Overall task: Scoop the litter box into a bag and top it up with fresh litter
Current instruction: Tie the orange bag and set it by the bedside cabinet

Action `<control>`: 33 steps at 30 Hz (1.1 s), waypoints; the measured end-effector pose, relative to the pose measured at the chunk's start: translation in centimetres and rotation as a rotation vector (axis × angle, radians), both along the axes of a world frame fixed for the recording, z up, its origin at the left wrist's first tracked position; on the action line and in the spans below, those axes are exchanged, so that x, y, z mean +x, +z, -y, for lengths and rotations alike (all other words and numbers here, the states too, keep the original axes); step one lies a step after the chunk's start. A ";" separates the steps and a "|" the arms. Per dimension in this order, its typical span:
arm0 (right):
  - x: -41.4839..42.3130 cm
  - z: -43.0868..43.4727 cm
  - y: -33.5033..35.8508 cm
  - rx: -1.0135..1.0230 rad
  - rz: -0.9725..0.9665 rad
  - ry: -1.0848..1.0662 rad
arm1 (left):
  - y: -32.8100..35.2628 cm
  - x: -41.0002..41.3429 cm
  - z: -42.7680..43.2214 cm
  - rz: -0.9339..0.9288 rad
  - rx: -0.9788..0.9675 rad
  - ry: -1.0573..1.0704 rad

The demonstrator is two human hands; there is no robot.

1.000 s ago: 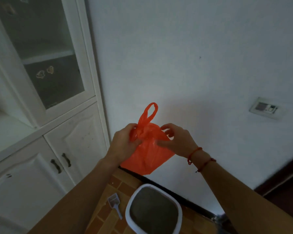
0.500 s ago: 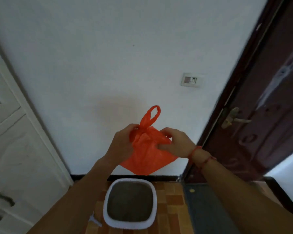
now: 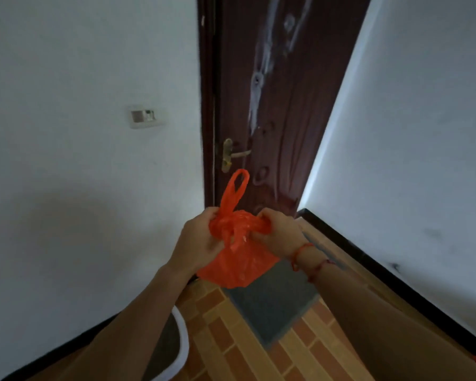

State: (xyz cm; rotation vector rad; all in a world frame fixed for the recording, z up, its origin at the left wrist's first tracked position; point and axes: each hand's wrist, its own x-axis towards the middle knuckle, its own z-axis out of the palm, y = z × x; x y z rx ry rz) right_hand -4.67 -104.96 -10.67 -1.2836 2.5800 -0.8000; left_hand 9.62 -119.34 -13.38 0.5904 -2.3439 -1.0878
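Your left grip (image 3: 195,243) is curled round the gathered neck of one orange plastic bag (image 3: 237,265), with the fingers closed on the plastic from the left side. Your right grip (image 3: 279,232) pinches a twisted end of the same bag from the right side, thumb and fingers pressed together on it. Both grips hold the bag at its top, where the plastic is wound into a tight bunch between them. One handle loop (image 3: 238,188) stands up from that bunch; a second loop cannot be made out. The body of the bag hangs below the two grips as a single rounded pouch, clear of the floor. Its contents cannot be seen through the plastic.

Two red cords (image 3: 300,253) circle your right wrist, one nearer the grip and one further up the forearm.

Below the bag, one grey mat (image 3: 272,306) lies on a floor (image 3: 231,347) of brick-pattern tiles in orange and tan. One litter box (image 3: 184,345) shows at the lower left, partly hidden by your left forearm. Only a stretch of its white rim and some dark interior are visible. The bag is well apart from it, up and to the right in the head view.

Behind the bag stands one dark brown door (image 3: 280,105), with one brass-coloured lever handle (image 3: 231,155) on its left edge. One wall plate (image 3: 144,116) is fixed to the white wall (image 3: 80,174) left of the door. One black skirting board (image 3: 368,261) runs along the foot of the right-hand wall.
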 end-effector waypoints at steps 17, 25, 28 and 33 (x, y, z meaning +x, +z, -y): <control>-8.1 -35.5 -2.2 0.037 0.122 -0.624 | -0.1 -17.9 -30.5 0.014 0.071 -0.612; -5.3 -45.9 -3.5 0.060 0.147 -0.932 | -2.6 -21.7 -39.7 0.085 0.139 -0.984; -4.1 -48.0 -4.2 0.060 0.167 -1.033 | -3.2 -23.0 -42.2 0.097 0.104 -1.053; -2.8 -50.2 -4.2 0.047 0.172 -1.160 | -4.0 -24.7 -45.3 0.172 0.052 -1.148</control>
